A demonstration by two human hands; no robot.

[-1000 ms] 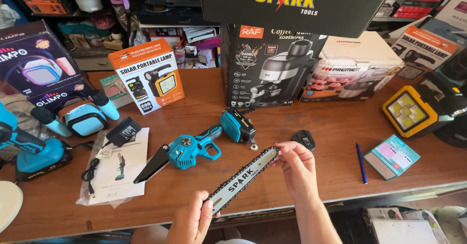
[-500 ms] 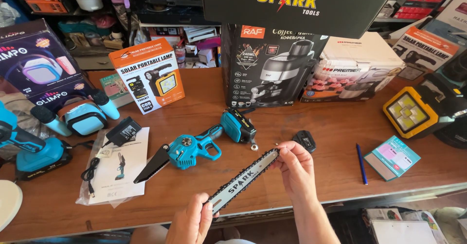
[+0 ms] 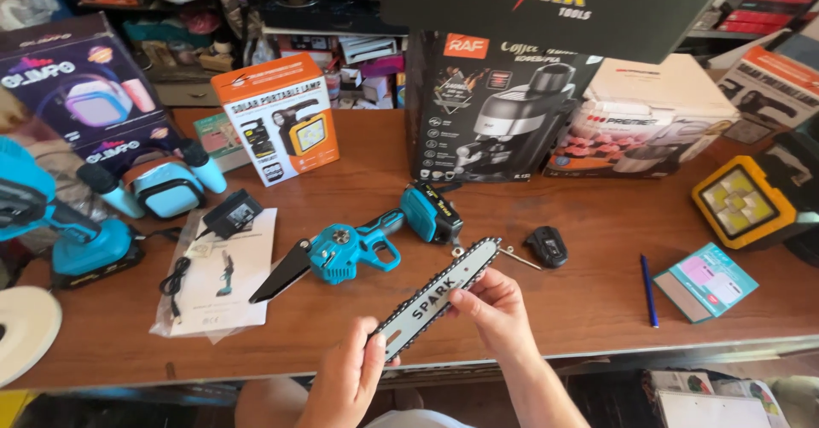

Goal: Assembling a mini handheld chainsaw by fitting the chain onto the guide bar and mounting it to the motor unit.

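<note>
Both hands hold a silver chainsaw guide bar (image 3: 439,296) tilted above the front edge of the wooden table (image 3: 597,308). Left hand (image 3: 345,377) pinches the bar's lower end, right hand (image 3: 495,313) grips it near the middle, fingers wrapped under. Just behind the bar lies a blue mini chainsaw body (image 3: 367,240); a small black cover (image 3: 547,245) sits to its right, a blue pen (image 3: 648,289) farther right. Paper manual (image 3: 222,279) at left.

Bright, even daylight falls across my wooden table (image 3: 597,308), warm and sharp, with only short soft shadows under the boxes. Glare whitens the carton (image 3: 657,87) at the right, and the edges bow outward slightly.
</note>
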